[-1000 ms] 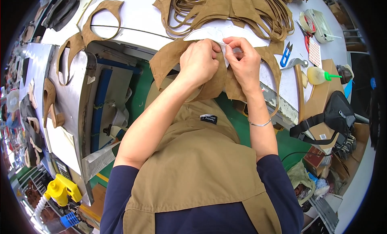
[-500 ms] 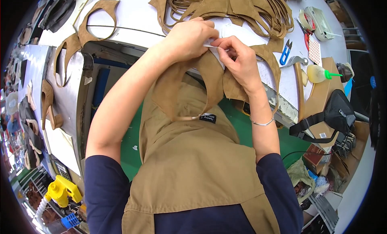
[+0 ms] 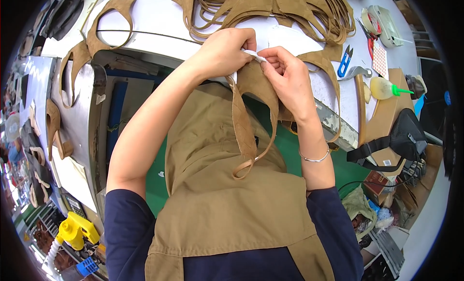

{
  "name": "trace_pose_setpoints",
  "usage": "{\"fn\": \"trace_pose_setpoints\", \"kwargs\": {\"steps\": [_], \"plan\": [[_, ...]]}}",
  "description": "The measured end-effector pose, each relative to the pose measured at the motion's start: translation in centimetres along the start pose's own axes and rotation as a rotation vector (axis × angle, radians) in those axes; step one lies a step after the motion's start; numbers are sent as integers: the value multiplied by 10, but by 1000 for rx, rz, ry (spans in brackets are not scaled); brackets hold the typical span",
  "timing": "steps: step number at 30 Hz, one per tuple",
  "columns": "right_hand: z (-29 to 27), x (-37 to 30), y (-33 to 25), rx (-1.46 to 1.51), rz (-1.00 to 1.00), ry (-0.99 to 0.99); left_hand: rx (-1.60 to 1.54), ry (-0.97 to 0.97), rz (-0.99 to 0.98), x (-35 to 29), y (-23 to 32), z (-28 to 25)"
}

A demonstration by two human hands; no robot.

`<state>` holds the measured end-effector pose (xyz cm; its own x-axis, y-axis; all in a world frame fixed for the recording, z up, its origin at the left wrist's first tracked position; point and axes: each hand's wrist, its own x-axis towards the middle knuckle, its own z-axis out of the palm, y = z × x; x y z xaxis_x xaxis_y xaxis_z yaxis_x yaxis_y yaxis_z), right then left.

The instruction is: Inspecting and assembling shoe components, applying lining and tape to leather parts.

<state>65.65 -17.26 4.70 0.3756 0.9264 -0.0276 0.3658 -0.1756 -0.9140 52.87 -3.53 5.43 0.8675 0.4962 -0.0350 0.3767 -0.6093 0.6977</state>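
My left hand (image 3: 226, 50) and my right hand (image 3: 290, 82) meet at the table's near edge. Both pinch the top edge of a brown suede shoe upper (image 3: 258, 80), where a white strip (image 3: 255, 56) shows between the fingertips. The upper's narrow strap loop (image 3: 244, 128) dangles over my brown apron. Right of my right hand lies another brown upper (image 3: 333, 73), partly over the table edge. Past my hands is a pile of stacked brown suede uppers (image 3: 299, 10). Some of my left fingertips are hidden behind the work.
Blue thread snips (image 3: 344, 62), red-handled pliers (image 3: 370, 45) and a green-tipped bottle (image 3: 382, 88) are at the right. A black bag (image 3: 408, 134) sits by the table corner. Leftward, another upper (image 3: 89, 46) hangs off the edge near a brown heeled shoe (image 3: 54, 124).
The held upper has turned and folded, so its wide loop now hangs as a narrow one. More white strip is bunched between my fingers. My hands have come slightly nearer to me.
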Motion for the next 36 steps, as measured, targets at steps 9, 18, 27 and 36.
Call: {"fn": "trace_pose_setpoints", "kwargs": {"steps": [9,18,27,36], "plan": [[0,0,2,224,80,-98,-296,-203,-60,-10,4,-17],[3,1,6,239,63,-123,-441,-240,-69,-12,-4,-14],[-35,-15,10,229,-98,216,315,222,381,-5,7,-45],[-66,-30,24,-492,-346,307,637,370,331,-3,-25,-22]]}}
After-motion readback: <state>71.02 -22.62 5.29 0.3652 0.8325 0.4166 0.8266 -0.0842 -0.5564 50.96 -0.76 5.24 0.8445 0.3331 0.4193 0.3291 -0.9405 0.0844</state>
